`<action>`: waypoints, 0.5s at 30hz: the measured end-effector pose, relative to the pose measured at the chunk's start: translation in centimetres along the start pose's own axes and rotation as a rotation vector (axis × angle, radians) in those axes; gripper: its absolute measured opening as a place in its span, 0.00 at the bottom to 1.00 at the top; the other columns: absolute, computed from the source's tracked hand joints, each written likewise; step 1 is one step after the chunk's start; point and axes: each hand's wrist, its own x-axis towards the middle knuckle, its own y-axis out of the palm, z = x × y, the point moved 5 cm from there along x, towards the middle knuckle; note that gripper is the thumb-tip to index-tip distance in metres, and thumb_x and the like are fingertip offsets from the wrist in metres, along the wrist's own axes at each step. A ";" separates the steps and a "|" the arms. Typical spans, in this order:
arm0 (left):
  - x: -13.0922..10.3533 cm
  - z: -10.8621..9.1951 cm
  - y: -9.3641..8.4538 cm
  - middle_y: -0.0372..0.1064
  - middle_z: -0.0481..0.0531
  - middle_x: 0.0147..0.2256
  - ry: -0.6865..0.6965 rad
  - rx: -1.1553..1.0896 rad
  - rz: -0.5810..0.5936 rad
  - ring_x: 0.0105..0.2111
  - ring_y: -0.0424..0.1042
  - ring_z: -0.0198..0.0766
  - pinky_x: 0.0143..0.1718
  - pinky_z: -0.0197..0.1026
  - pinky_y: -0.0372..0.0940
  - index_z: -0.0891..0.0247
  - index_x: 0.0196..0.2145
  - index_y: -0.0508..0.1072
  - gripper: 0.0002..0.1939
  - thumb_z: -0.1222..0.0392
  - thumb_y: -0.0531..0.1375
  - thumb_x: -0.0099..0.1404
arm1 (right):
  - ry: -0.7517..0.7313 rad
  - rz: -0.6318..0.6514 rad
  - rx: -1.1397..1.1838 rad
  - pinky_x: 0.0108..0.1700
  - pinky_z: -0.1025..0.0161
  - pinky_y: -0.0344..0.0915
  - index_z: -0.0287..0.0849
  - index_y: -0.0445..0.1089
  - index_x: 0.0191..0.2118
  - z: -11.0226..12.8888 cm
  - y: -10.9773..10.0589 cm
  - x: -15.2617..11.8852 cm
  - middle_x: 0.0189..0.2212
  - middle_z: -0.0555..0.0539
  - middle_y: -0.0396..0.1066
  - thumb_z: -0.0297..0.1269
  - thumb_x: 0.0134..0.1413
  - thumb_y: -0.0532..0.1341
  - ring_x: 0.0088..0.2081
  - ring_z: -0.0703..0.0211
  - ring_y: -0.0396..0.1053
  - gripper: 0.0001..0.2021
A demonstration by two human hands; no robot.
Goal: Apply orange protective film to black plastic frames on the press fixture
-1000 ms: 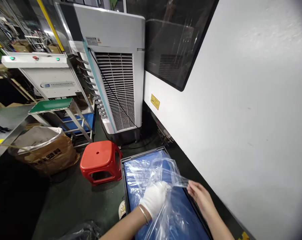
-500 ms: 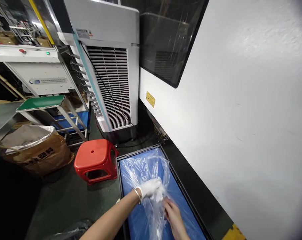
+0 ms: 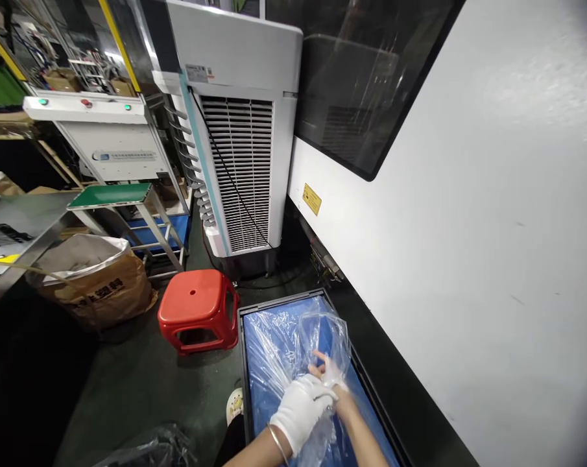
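My left hand point(image 3: 303, 405), in a white glove with a bangle at the wrist, is closed on a clear plastic bag point(image 3: 274, 337). Its fingertips lie over my right wrist. My bare right hand point(image 3: 327, 371) points forward with its fingers apart, and thin clear plastic covers part of it. Whether it is inside the bag or under a fold, I cannot tell. Beneath both hands, the crumpled plastic spreads over the blue surface of a dark-framed tray point(image 3: 242, 350).
A red plastic stool point(image 3: 193, 301) stands left of the tray. Beyond it are a brown paper sack point(image 3: 108, 295) and a green-topped step stand point(image 3: 113, 194). A white air cooler point(image 3: 244, 168) is ahead; a large white machine point(image 3: 468, 227) borders the right. Dark plastic point(image 3: 152, 447) lies on the floor.
My right hand has pushed forward and its fingers have spread within the plastic. My left hand has come back and across to the right wrist. The camera view has turned left.
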 end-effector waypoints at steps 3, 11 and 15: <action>0.0 -0.2 -0.1 0.72 0.54 0.42 -0.062 0.087 0.005 0.44 0.69 0.41 0.48 0.41 0.62 0.63 0.38 0.78 0.08 0.65 0.60 0.62 | 0.063 0.085 0.006 0.55 0.51 0.61 0.41 0.71 0.43 -0.9 -0.8 -3.3 0.40 0.41 0.72 0.50 0.49 0.56 0.47 0.45 0.69 0.21; -0.2 0.0 0.2 0.70 0.56 0.38 -0.010 0.334 0.059 0.39 0.69 0.44 0.40 0.45 0.62 0.65 0.38 0.73 0.14 0.58 0.49 0.71 | 0.083 0.115 -0.153 0.34 0.62 0.66 0.37 0.71 0.41 6.0 -6.3 -7.7 0.34 0.42 0.72 0.56 0.58 0.48 0.31 0.56 0.71 0.27; -0.3 0.4 1.1 0.68 0.60 0.40 0.086 0.488 0.090 0.42 0.68 0.48 0.40 0.48 0.61 0.66 0.40 0.72 0.13 0.62 0.48 0.70 | 0.013 0.086 -0.403 0.42 0.61 0.65 0.47 0.68 0.52 9.7 -6.0 -3.0 0.35 0.49 0.73 0.49 0.65 0.45 0.31 0.61 0.71 0.21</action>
